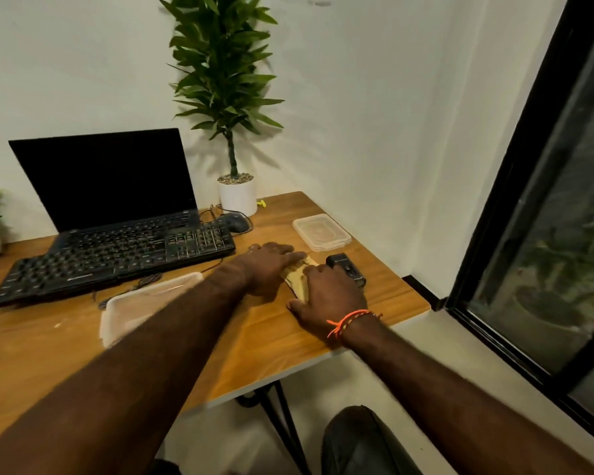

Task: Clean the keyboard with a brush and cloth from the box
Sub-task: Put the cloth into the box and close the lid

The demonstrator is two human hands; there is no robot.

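- Both hands on the wooden desk (66, 344), near its right edge, over a small yellowish cloth (297, 281).
- Left hand (270, 265) laid flat on the far part of the cloth, fingers straight and pressing down, nothing grasped.
- Right hand (330, 296) spread over the near part of the cloth, fingers a little bent on it; cannot tell whether pinching the fabric or only pressing.
- Cloth mostly hidden under the two hands, looked folded or being folded, flat on the desk.
- Small black object (347, 269) just beside the right hand, touching or nearly touching the fingers; too blurred to say if this was the brush.
- Black keyboard (114, 258) lying to the left, in front of an open laptop (107, 186), well apart from both hands and not touched.
- Clear plastic box (144, 303) open between keyboard and near desk edge, partly behind the left forearm; its lid (321, 233) put apart, near the far right corner.
- Black mouse (235, 222) and a potted plant (237, 197) behind, against the wall.
- Judged progress: box already opened and cloth taken out; hard to say from this view if the keys were already brushed and wiped.
- Probably left: either wiping the keyboard with this cloth, or putting cloth and brush back into the box and closing the lid.
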